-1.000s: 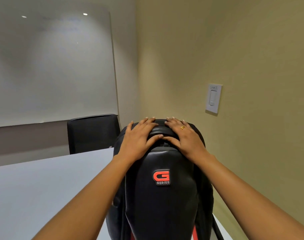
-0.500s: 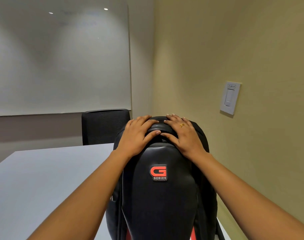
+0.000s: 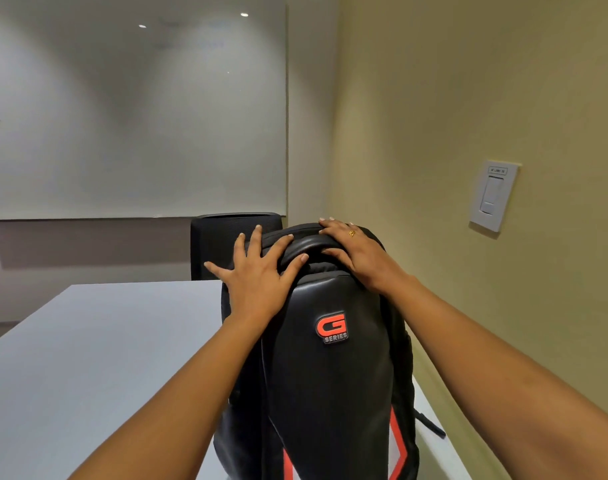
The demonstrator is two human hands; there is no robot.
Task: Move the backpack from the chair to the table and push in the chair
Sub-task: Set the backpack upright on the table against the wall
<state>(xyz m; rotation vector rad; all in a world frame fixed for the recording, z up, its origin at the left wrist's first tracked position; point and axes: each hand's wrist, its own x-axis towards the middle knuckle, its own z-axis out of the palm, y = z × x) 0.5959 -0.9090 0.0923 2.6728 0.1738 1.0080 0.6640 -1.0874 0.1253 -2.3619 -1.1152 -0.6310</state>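
A black backpack with a red "G Series" badge stands upright on the white table, close to the table's right edge. My left hand lies on its upper left shoulder with fingers spread wide, thumb touching the padded top handle. My right hand is curled over the top right of the bag, thumb against the handle. The chair the bag came from is out of sight.
A black chair stands at the far side of the table, partly behind the backpack. A whiteboard covers the back wall. The yellow wall on the right, with a light switch, runs close beside the table.
My left hand has slid left off the handle and its fingers have spread. The right hand stays on top. The view has turned slightly left.
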